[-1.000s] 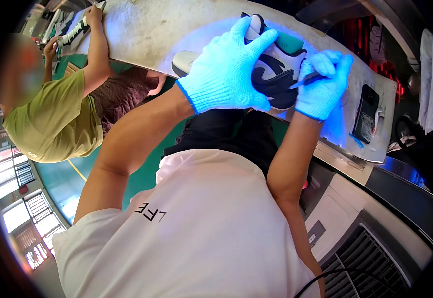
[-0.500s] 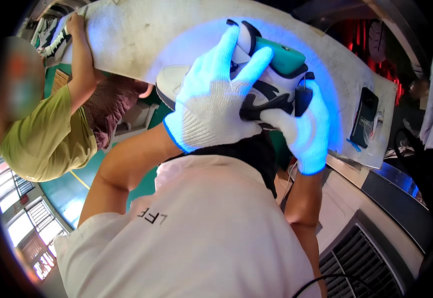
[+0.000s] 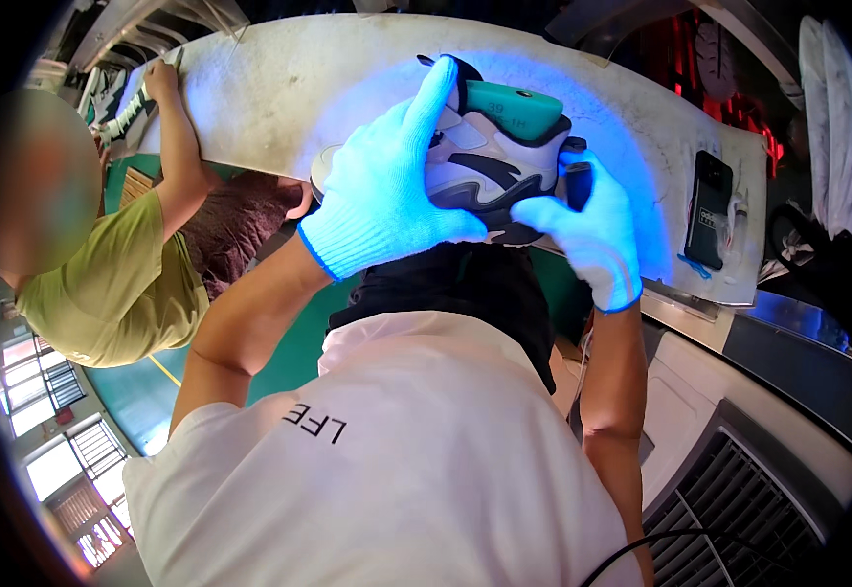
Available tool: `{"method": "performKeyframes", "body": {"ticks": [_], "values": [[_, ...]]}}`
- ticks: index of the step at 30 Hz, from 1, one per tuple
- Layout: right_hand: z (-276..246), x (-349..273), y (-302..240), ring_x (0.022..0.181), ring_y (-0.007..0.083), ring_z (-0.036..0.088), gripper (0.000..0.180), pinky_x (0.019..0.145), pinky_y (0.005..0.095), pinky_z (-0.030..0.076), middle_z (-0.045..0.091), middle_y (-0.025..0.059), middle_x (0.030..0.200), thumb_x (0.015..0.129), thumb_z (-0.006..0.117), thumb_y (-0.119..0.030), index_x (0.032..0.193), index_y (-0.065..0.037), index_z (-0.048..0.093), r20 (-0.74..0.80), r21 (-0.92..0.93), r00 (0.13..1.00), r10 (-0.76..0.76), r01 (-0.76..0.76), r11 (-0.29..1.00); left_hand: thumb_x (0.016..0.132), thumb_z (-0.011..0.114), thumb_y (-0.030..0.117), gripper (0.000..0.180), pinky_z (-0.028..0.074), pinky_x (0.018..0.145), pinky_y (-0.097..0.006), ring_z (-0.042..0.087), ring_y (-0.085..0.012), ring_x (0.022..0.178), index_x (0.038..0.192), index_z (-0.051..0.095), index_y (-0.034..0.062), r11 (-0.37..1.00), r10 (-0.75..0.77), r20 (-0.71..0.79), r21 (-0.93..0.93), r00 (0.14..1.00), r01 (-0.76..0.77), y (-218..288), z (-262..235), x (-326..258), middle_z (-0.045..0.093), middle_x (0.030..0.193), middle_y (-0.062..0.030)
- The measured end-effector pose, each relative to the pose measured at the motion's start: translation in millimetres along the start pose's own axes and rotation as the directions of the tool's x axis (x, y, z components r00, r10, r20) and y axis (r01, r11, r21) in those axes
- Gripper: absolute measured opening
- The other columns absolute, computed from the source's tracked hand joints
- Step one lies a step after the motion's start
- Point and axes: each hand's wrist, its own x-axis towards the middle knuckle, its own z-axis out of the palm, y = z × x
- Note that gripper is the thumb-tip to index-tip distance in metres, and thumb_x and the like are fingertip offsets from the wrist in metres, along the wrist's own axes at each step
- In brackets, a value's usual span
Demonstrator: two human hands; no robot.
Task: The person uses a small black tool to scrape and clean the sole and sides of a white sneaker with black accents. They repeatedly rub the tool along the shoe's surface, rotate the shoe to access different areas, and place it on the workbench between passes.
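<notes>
A white, grey and black sneaker [image 3: 480, 168] is held on its side-on face at the table's near edge, in blue light. A teal shoe last [image 3: 519, 110] sticks up out of its opening. My left hand [image 3: 382, 191], in a white knit glove with a blue cuff, wraps the front part, one finger up by the tongue and the thumb low near the sole. My gloved right hand [image 3: 597, 230] is curled at the heel end, its thumb at the sole. A small dark block [image 3: 578, 184] shows between its thumb and fingers; its kind is unclear.
The pale, stained worktable [image 3: 279, 83] curves across the far side. At its right lie a dark phone [image 3: 710, 210] and a small clear tube-like item [image 3: 737, 220]. On the left a co-worker in a green shirt [image 3: 118, 289] reaches toward another shoe [image 3: 128, 112]. A vented grey unit [image 3: 729, 489] stands at lower right.
My left thumb has moved from the sneaker's upper down toward the sole, baring more of its side. Sneaker and last appear lower and further left. My right hand stays by the heel.
</notes>
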Motion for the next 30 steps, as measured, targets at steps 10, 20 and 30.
{"method": "performKeyframes", "body": {"ticks": [10,20,30], "values": [[-3.9,16.5,38.6,0.111,0.0433,0.072,0.04,0.107,0.063,0.06,0.072,0.0265,0.102,0.112,0.068,-0.027,0.081,-0.003,0.06,-0.036,0.988,0.948,0.316,-0.013,0.151,0.055,0.107,0.032,0.14,0.062,0.096,-0.049,0.073,-0.0409,0.112,0.173,0.036,0.0056,0.986,0.09,-0.139,0.149,0.986,-0.069,1.6,12.4,-5.1,0.071,0.127,-0.0219],[25.2,24.7,63.5,0.081,0.0169,0.066,0.011,0.076,0.0325,0.055,0.07,0.0059,0.089,0.106,0.065,-0.005,0.106,0.001,0.074,-0.356,0.332,0.91,0.213,-0.09,0.939,0.048,0.111,0.039,0.146,0.06,0.097,-0.047,0.071,-0.0361,0.108,0.168,0.04,-0.0052,0.985,0.107,-0.124,0.149,0.987,-0.088,-3.1,20.2,-13.5,0.069,0.134,-0.0204],[48.8,20.0,19.8,0.091,0.0194,0.072,0.02,0.083,0.0341,0.058,0.074,0.0052,0.106,0.102,0.065,-0.011,0.117,-0.002,0.075,-0.399,0.76,0.766,0.504,-0.031,0.649,0.054,0.105,0.034,0.136,0.058,0.091,-0.049,0.069,-0.0401,0.107,0.169,0.041,-0.0016,0.999,0.03,-0.043,0.026,0.999,-0.029,0.1,5.8,13.2,0.068,0.126,-0.0219]]}}
